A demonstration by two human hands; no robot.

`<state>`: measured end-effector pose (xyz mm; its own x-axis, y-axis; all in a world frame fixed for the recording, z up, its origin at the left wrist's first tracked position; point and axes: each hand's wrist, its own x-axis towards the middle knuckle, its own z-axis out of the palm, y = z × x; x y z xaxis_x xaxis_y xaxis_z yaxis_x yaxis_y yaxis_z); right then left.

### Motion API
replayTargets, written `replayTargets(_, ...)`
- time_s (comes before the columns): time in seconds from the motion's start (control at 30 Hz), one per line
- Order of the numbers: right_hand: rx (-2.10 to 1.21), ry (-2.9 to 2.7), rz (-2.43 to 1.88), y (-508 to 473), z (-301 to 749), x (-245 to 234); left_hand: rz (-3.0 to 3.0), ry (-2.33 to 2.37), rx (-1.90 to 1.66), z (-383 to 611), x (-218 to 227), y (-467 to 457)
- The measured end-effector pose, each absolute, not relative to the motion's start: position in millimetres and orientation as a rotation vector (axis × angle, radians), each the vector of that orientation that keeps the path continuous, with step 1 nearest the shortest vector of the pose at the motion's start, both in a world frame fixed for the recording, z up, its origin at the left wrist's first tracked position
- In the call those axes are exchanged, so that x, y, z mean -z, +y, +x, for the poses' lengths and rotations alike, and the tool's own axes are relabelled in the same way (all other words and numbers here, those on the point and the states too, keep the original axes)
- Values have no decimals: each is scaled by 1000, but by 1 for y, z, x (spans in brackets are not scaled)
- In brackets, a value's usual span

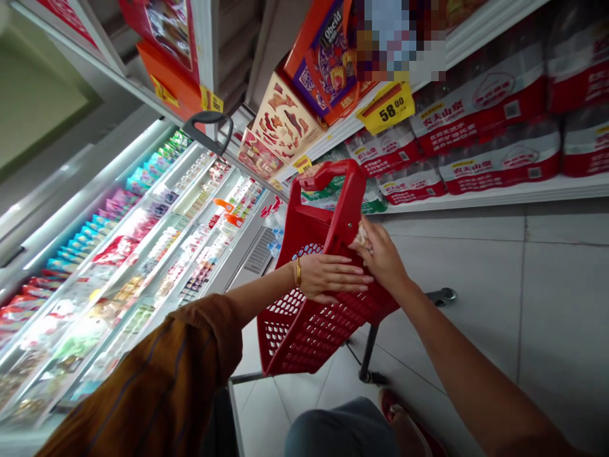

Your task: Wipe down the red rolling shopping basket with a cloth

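Note:
A red plastic shopping basket (311, 330) with hexagonal holes is tilted in front of me, its thick red handle (349, 197) pointing up and away. My left hand (330, 277), with a gold bracelet (298, 271) at the wrist, lies flat against the basket's side, fingers stretched out. On the basket's right edge, below the handle, my right hand (380, 254) presses a pale crumpled wipe or cloth (362, 238) between its bent fingers and the plastic. I cannot make out the material exactly.
A lit chiller (157, 254) full of packaged goods runs along the left. Shrink-wrapped water bottle packs (499, 165) and gift boxes (285, 120) fill the right shelves. A dark wheeled frame (368, 355) stands beneath the basket on the tiled floor (476, 285). A dark loop handle (209, 131) shows beyond.

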<state>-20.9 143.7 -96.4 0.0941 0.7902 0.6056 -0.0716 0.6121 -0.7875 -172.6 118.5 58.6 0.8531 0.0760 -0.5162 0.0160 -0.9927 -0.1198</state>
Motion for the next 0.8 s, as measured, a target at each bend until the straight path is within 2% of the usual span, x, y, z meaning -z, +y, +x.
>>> replayTargets(0.27,-596,-1323,-744,121,-18,100,-3070,-309,-522,-192,-45,109)
replayTargets(0.43,-575,-1318,-778,114,-15,100,-2926,-407,-249,-201,-31,98)
replayTargets(0.63,-563,-1343,-804,105,-13,99,-2773,-777,51,-180,-20,75)
replayTargets(0.8,-521,-1329,-809,93,-18,99,-2722,-1005,176,-159,-22,56)
